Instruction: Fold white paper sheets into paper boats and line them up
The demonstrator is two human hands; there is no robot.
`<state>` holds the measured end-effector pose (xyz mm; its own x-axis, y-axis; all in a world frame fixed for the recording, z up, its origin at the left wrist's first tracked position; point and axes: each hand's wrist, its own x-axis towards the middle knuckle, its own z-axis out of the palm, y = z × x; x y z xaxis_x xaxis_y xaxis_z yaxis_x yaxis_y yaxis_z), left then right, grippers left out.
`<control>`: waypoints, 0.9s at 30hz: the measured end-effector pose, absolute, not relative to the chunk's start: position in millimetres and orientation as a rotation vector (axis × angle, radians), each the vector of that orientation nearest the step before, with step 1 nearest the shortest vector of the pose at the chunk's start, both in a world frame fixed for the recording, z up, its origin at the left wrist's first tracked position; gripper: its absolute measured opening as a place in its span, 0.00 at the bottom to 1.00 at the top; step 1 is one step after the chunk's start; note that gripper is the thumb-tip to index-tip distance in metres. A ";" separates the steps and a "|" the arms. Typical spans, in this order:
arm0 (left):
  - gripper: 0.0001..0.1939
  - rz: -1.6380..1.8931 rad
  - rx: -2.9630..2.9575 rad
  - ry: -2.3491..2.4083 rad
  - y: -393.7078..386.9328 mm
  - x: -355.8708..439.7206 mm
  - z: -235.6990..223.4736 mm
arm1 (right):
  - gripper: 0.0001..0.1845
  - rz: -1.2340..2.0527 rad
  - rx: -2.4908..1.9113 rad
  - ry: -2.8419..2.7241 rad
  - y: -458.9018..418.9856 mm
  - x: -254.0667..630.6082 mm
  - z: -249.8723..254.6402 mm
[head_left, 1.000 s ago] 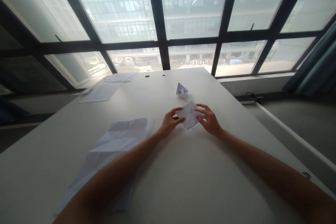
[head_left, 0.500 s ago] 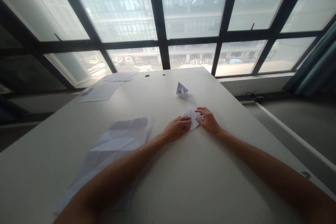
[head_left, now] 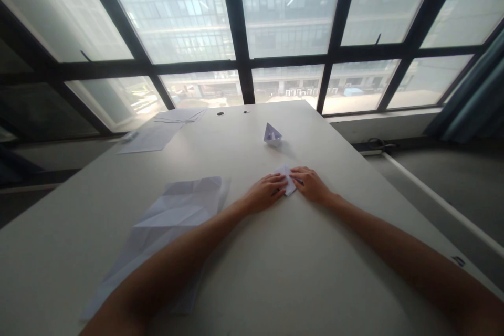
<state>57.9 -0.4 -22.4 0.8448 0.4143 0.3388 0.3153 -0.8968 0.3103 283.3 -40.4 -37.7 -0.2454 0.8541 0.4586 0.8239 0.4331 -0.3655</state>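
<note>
A small folded white paper (head_left: pixel 287 181) lies flat on the white table (head_left: pixel 275 273), pressed under both my hands. My left hand (head_left: pixel 264 192) rests on its left side with fingers stretched flat. My right hand (head_left: pixel 311 184) covers its right side, fingers also flat on the paper. Only a small tip of the paper shows between the fingertips. A finished folded paper boat (head_left: pixel 272 134) stands farther back on the table.
A creased, unfolded sheet (head_left: pixel 185 205) lies to the left by my left forearm, over further paper toward the near edge. Loose sheets (head_left: pixel 157 134) lie at the far left corner. Large windows (head_left: pixel 252 26) stand behind the table; its right edge drops to the floor.
One second ago both hands held the folded paper slightly lifted and open. They have since pressed it down flat on the table, and the right hand has slid inward over it.
</note>
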 end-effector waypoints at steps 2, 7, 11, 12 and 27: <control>0.17 0.582 2.784 0.558 -0.4 57.5 -22.4 | 0.15 0.062 -1.401 -2.090 -39.8 283.8 -38.5; 0.24 0.555 2.749 0.665 -1.6 57.0 -21.7 | 0.16 0.082 -1.383 -2.071 -39.1 283.8 -37.4; 0.25 0.544 2.717 0.691 -1.5 57.4 -21.1 | 0.12 0.112 -1.385 -2.033 -39.6 283.2 -34.9; 0.24 0.541 2.715 0.686 -1.3 57.5 -21.1 | 0.11 0.116 -1.380 -2.033 -39.6 283.2 -34.6; 0.24 0.538 2.708 0.739 -3.1 55.9 -19.8 | 0.09 0.127 -1.377 -2.032 -39.4 284.1 -35.2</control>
